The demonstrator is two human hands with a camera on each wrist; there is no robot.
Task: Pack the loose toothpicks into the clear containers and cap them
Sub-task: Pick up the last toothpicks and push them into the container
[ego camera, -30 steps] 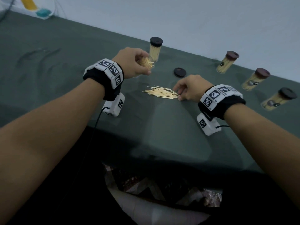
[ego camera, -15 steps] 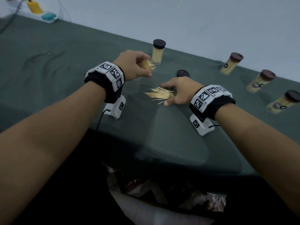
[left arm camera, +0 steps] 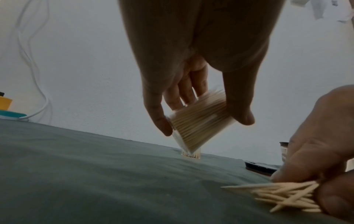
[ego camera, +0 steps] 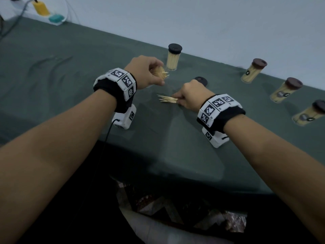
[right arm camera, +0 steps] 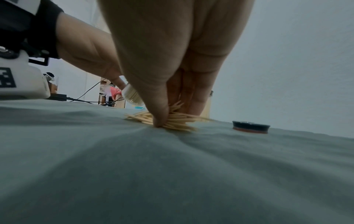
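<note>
An open clear container (left arm camera: 199,128), already pretty much stuffed with toothpicks, is held tilted above the green tablecloth (ego camera: 70,71) by the left hand (ego camera: 146,73), with thumb and fingers curled round its sides. A loose bunch of toothpicks (ego camera: 168,99) is being pinched against the cloth by the right hand (ego camera: 190,96): in the right wrist view the thumb (right arm camera: 159,112) is pressed down on the pile with the other fingers closed in behind it, and the tips are fanned out to both sides. A loose black cap (ego camera: 201,80) is lying flat on the cloth just behind the right hand. One capped container (ego camera: 173,57) is stood upright just beyond the left hand, and three more capped containers (ego camera: 253,71) are lined up along the far edge on the right, well apart from the hands
</note>
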